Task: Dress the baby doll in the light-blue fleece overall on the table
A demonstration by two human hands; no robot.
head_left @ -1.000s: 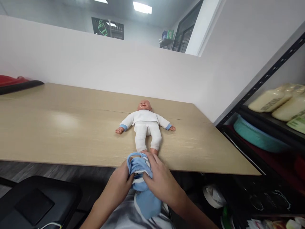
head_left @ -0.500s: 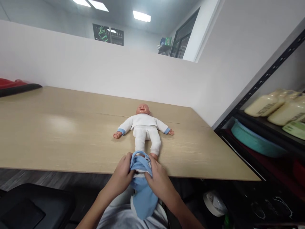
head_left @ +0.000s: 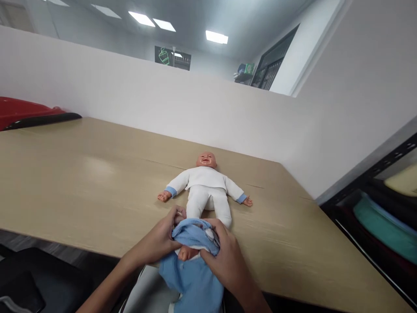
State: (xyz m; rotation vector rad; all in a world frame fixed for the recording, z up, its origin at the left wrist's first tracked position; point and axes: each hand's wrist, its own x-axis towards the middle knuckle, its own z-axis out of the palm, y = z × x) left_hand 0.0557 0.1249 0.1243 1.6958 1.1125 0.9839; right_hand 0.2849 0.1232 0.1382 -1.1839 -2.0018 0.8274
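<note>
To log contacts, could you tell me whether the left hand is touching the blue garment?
Touching. The head view shows the left hand gripping the bunched blue garment with no gap.

A red object lies at the far left of the wooden table — at right, a black shelf holds a teal basin.
</note>
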